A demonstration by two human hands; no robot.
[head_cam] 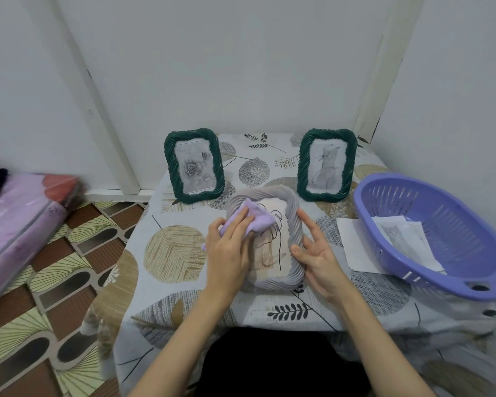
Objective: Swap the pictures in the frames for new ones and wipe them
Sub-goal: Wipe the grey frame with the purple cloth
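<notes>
- Head view shows the left hand (228, 247) flat on a lilac cloth (252, 222), fingers fairly straight and close together, pressing the cloth onto the glass of the grey frame (294, 224), with the thumb tucked against the cloth's near edge.
- That frame lies face up on the table (169, 296), directly under and just ahead of the left hand; its long axis runs away from the person, tilted a little to the right at the far end.
- The cloth covers only the far-left corner of the glass, so the unwiped part lies to the right of the left hand and back toward the wrist.
- The right hand (317, 253) rests against the frame's right rim, fingers spread and relaxed, thumb touching the near-right corner; it seems to be steadying the frame, not gripping it.
- My judgement: the coming stroke should run along the long axis, and the left hand, already on the glass, is the nearer one for it.
- Beyond both hands stand two green frames, one with a rose picture (194, 166) ahead of the left hand, one with a cat picture (327, 164) ahead of the right.
- Right of the right hand sits a purple basket (453, 233) holding loose prints.
</notes>
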